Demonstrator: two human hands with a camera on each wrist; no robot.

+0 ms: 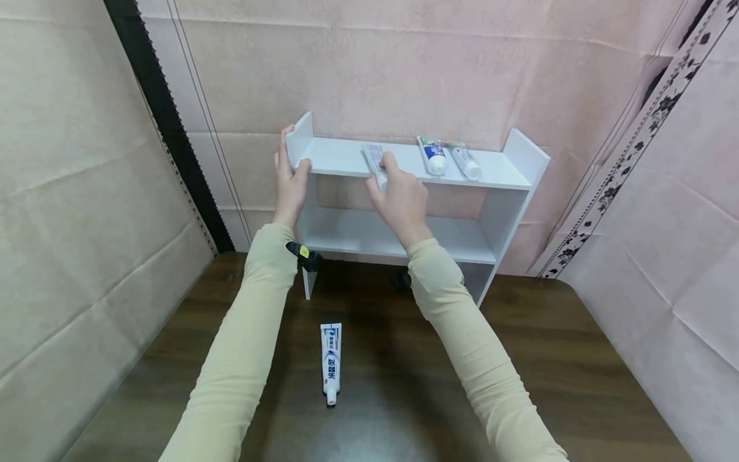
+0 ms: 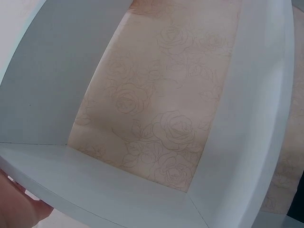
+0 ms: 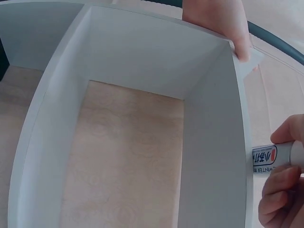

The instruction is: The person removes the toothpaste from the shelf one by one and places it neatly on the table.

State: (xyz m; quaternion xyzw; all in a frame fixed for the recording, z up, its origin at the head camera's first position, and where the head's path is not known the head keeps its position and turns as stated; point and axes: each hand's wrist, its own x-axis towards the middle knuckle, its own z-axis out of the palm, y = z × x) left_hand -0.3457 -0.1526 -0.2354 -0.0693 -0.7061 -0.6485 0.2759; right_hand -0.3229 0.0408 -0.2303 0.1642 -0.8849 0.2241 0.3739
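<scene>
As I look down through the head camera, a white, flat-bodied tube with a printed label [image 1: 374, 158] points its cap end toward the person, its long axis running front to back over the top board of a white two-tier shelf unit [image 1: 340, 159], the far end leaning slightly left. Whether its body rests on the board I cannot tell. The tube extends forward from the person's right hand [image 1: 404, 202], which pinches the near end between thumb and fingers. The left hand [image 1: 290, 186] grips the unit's raised left end panel, thumb on the inner side.

To the right of the held tube, on the same board, I see a white tube with a blue and green label [image 1: 433, 154] and, just beside it, a white tube with a pale label [image 1: 464, 162], both with caps facing front. The right hand blocks part of my view of the lower board. Nearer the person, a white tube with blue lettering [image 1: 331, 359] lies cap-first toward them on the dark brown wooden bench [image 1: 577, 385].
</scene>
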